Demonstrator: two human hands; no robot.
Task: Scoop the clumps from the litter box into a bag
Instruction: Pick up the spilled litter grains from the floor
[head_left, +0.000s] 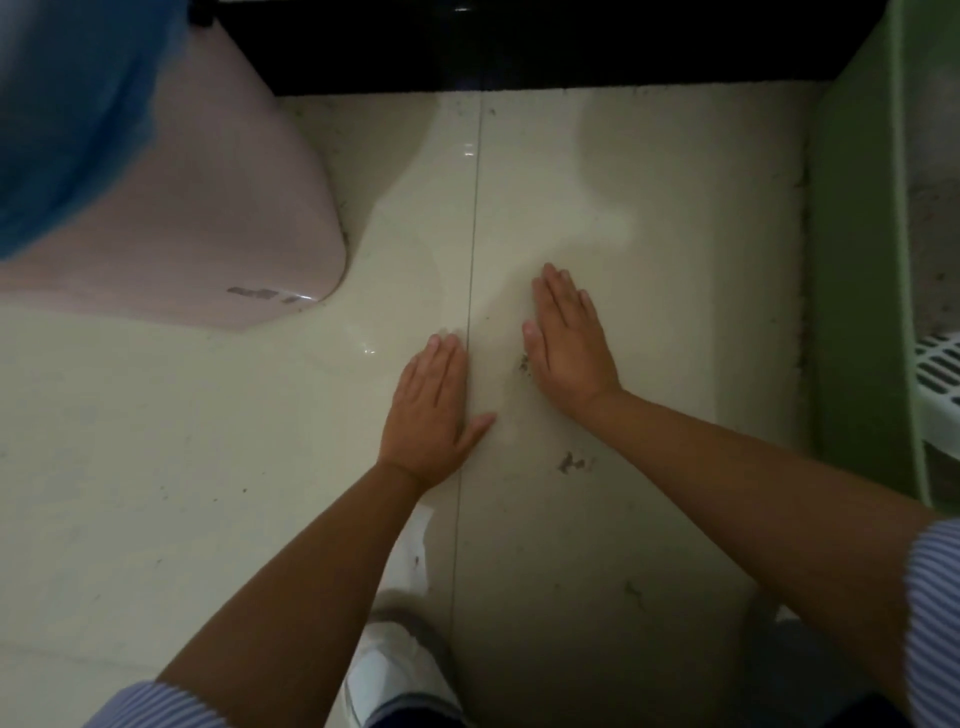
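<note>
A green litter box (857, 270) runs along the right edge, with grey litter (935, 249) inside. A white slotted scoop (937, 364) lies in it at the near end. A blue bag (62, 114) lines a pink bin (208, 218) at the top left. My left hand (431, 410) and my right hand (569, 343) are stretched out flat, palms down, over the cream floor tiles between the bin and the box. Both hands hold nothing.
A dark baseboard (519, 47) closes off the far side. A tile joint (470, 291) runs down the floor between my hands. Small specks and smudges (571, 462) dot the floor. My white shoe (395, 670) and a scrap of white paper (415, 551) are below my left arm.
</note>
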